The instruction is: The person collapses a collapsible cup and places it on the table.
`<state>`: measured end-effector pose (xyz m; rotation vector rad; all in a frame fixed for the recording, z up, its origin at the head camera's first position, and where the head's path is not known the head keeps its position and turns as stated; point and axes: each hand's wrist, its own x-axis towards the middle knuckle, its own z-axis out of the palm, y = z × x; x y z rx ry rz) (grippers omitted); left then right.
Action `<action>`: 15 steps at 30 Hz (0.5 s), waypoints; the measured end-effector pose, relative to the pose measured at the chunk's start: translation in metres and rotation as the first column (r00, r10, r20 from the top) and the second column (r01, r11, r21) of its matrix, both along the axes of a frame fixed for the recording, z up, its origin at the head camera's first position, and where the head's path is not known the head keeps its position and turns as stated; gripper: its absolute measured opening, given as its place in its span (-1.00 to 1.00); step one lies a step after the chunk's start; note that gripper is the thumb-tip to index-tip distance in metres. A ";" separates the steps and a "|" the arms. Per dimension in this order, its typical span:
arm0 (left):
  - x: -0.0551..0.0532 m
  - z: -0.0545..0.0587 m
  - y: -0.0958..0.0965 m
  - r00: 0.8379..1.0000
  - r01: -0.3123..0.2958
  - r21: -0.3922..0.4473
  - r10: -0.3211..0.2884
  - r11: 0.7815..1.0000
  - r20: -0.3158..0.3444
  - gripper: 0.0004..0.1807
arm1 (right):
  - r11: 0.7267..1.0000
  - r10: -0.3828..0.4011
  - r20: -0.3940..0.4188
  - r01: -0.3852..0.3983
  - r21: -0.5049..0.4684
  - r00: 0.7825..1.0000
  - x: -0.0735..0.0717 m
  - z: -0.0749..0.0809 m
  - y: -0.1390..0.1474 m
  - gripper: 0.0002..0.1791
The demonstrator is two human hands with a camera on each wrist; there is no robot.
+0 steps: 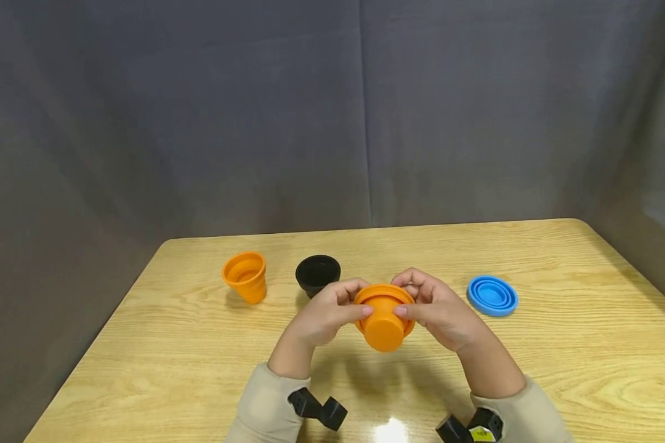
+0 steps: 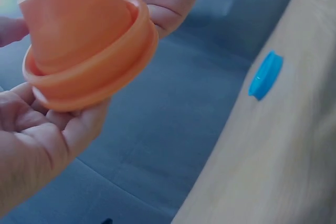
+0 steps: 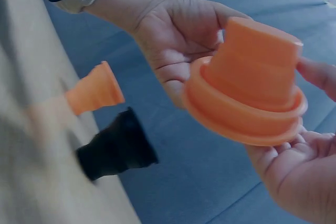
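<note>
Between both hands, above the table, an orange collapsible silicone cup is held with its base tilted toward me. Its upper rings are folded back, so a wide collar surrounds the narrower base part. My left hand pinches the cup's left side, thumb on the base wall and fingers behind the rim. On the right side, my right hand grips it the same way, thumb on the wall. The cup's inside faces away and is hidden in the head view.
Toward the back left stands another orange cup, extended and leaning in view. A black cup is just behind my left hand. Right of my right hand, a blue cup lies folded flat on the wooden table. Grey cloth hangs behind.
</note>
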<state>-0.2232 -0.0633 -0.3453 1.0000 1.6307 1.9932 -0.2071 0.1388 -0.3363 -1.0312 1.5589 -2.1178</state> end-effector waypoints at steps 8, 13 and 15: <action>-0.002 0.003 0.006 0.999 -0.030 0.038 0.030 0.999 0.021 -0.28 | 0.999 -0.023 -0.024 0.024 0.046 0.999 0.000 0.008 0.004 -0.78; 0.000 0.004 0.008 0.996 -0.076 0.032 0.078 0.997 -0.033 -0.53 | 0.993 -0.079 -0.031 0.081 0.086 0.996 0.001 0.009 0.004 -0.77; 0.000 0.004 0.009 0.991 -0.119 0.009 0.120 0.993 -0.065 -0.66 | 0.988 -0.105 -0.031 0.108 0.107 0.994 0.000 0.008 0.004 -0.77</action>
